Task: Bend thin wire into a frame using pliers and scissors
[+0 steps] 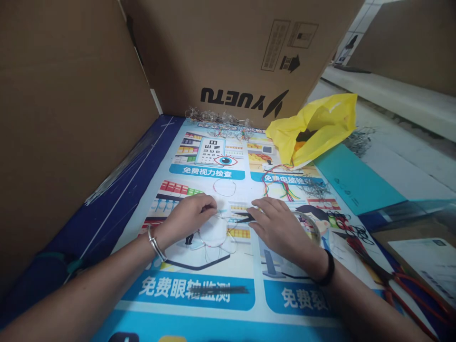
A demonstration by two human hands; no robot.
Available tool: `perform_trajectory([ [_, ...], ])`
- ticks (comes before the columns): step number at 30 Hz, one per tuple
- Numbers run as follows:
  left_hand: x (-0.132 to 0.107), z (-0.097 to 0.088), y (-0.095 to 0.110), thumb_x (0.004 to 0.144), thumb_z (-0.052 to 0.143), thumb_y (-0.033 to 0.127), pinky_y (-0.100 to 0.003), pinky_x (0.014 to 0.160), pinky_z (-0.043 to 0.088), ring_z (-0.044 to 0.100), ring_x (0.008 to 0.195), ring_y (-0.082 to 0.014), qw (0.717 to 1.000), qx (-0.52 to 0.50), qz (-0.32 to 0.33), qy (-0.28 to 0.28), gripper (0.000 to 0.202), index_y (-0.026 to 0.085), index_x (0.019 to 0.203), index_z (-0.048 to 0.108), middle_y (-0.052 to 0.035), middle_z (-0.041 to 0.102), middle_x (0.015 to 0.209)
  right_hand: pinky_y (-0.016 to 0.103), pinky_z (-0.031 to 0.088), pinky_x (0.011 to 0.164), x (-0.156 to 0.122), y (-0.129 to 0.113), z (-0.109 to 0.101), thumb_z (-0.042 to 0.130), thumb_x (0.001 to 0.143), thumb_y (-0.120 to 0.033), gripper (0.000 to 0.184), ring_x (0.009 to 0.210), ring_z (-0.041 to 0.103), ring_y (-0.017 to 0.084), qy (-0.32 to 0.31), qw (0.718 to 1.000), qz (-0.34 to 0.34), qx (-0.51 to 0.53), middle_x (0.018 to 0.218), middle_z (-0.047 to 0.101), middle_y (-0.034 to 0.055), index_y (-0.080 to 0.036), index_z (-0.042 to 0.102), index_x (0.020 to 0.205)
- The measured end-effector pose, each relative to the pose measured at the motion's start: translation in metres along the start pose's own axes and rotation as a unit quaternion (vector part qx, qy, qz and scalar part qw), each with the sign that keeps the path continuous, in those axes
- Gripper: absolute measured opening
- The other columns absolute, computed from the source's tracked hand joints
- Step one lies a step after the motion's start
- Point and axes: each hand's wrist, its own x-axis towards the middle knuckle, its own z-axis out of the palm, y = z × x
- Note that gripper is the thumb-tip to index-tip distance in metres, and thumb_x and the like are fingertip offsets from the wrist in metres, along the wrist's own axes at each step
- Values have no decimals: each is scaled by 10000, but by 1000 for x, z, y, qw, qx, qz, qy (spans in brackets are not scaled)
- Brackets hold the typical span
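Note:
My left hand, with a silver bangle on the wrist, is closed in a pinch on a thin wire ring. Several finer loops spread out below this wire ring, which lies on the printed sheet. Facing it is my right hand, palm down, with a black band at the wrist. The dark tips of a pair of pliers poke out from between its thumb and fingers; the handles are hidden under the hand. Another thin wire loop lies just beyond both hands. A clear round container is partly covered by the right forearm.
Cardboard walls stand at the back and left. A yellow bag lies at the back right, near coloured cords. Tangled wire runs along the back. Red-handled scissors lie right; a dark thin strip lies in front.

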Motion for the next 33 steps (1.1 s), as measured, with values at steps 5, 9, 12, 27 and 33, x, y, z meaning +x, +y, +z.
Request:
perform_trajectory([
  [5, 0, 1, 2, 794, 534, 224, -256, 668, 386, 546, 735, -139, 1000, -24, -11, 2, 90, 185, 763, 610, 4, 614, 760, 392, 387, 808, -3, -38, -4, 468, 875, -323, 272, 973, 479, 241, 12, 993, -89, 71, 1122, 551, 104, -174, 537, 1092],
  [9, 1, -2, 5, 780, 544, 225, -234, 610, 374, 536, 672, -126, 998, -47, -44, -8, 82, 177, 744, 601, 21, 605, 703, 338, 395, 747, -2, -52, 2, 443, 896, -242, 188, 940, 482, 208, -41, 983, -162, 80, 1008, 583, 72, -204, 558, 1040],
  [12, 1, -4, 4, 799, 521, 230, -227, 580, 366, 530, 640, -122, 997, -53, -57, -19, 106, 177, 739, 592, 31, 587, 655, 321, 397, 773, -1, -51, 5, 436, 893, -178, 165, 960, 476, 191, -36, 982, -166, 88, 963, 588, 78, -188, 570, 988],
  [27, 1, 4, -1, 858, 499, 273, -262, 628, 390, 525, 761, -165, 965, 254, 47, 49, 112, 180, 822, 551, -25, 561, 837, 394, 414, 880, -2, -39, 9, 524, 838, -328, 196, 1079, 461, 230, -36, 984, -106, 138, 1091, 571, 104, -169, 573, 943],
  [33, -2, 2, -4, 867, 419, 132, -289, 688, 429, 525, 771, -174, 954, 269, 132, 14, 173, 159, 816, 582, -49, 565, 810, 483, 309, 966, -3, -39, 6, 575, 781, -371, 429, 1144, 405, 285, -17, 993, -26, 114, 1235, 507, 128, -168, 530, 1156],
])
